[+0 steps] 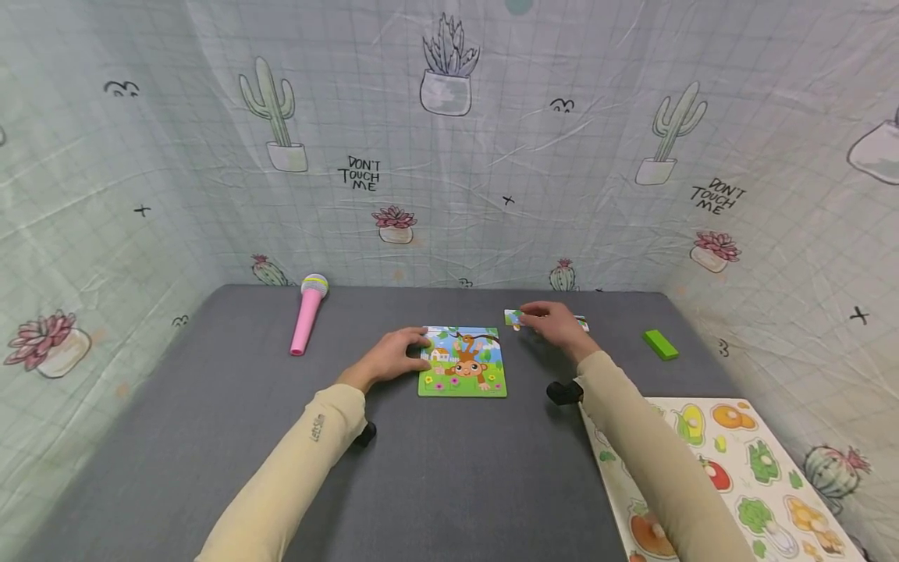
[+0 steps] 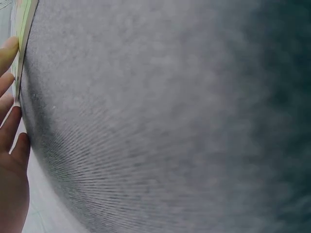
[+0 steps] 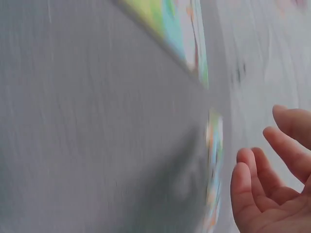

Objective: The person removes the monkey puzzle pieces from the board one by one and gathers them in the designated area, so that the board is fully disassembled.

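Note:
The jigsaw puzzle board (image 1: 462,367) in front of me shows a monkey hanging from a branch, with a house and flowers on green. My left hand (image 1: 393,355) is at its left side, thumb and fingers touching that edge. The left wrist view catches the board's edge (image 2: 25,43) beside the fingers. Up and to the right lies a narrow picture strip (image 1: 582,321), partly hidden by my right hand (image 1: 555,324). In the right wrist view that hand's fingers are loosely bent beside the blurred strip (image 3: 214,165), nothing between them.
A pink toy microphone (image 1: 307,312) lies at the back left. On the right are a green block (image 1: 660,344) and, nearer, a large vegetable-picture board (image 1: 730,437), partly under my right forearm. A printed cloth (image 1: 463,172) surrounds the grey table (image 1: 463,468).

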The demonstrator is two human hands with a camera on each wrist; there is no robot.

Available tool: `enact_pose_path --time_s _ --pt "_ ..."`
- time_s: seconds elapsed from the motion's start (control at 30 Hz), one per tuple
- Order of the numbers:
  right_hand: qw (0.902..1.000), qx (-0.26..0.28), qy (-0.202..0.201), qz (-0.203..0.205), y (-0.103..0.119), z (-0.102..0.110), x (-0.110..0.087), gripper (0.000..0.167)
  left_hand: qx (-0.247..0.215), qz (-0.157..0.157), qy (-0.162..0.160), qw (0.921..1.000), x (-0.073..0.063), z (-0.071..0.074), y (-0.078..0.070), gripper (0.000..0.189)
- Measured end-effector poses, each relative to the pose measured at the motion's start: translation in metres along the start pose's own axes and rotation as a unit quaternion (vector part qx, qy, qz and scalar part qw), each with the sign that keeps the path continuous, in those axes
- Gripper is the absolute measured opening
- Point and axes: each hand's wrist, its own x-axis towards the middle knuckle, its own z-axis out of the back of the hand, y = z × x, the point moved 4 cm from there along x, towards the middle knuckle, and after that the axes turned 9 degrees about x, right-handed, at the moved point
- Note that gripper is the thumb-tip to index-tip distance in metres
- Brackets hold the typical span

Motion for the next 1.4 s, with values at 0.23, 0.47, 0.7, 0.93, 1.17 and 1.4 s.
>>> enact_pose_path --time_s 0.23,0.47,0.7,0.93,1.17,1.4 --pt "0.9942 -0.034 0.088 0.052 0.028 -0.063 -0.012 0.043 -0.007 -0.005 -0.001 1.0 -0.002 -0.005 0.0 0.056" --pt "0.989 -0.035 0.121 0.078 0.034 -0.105 -0.016 0.039 -0.011 -0.012 0.005 0.9999 -0.004 -0.005 0.0 0.061" --pt "0.9926 -0.011 0.106 0.057 0.03 -0.122 -0.01 0.035 -0.015 -0.014 0.007 0.9998 -0.003 -0.004 0.0 0.062" --pt "0.9934 -0.047 0.083 0.063 0.029 -0.127 -0.007 0.032 -0.014 -0.017 0.008 0.9997 -0.004 -0.003 0.001 0.061" --pt "0.9915 -0.078 0.084 0.062 0.03 -0.13 -0.007 0.033 -0.016 -0.024 0.008 0.9996 -0.005 -0.001 0.001 0.06" --pt "0.99 -0.091 0.085 0.066 0.033 -0.133 -0.005 0.03 -0.01 -0.024 0.008 0.9996 -0.006 0.0 0.001 0.059"
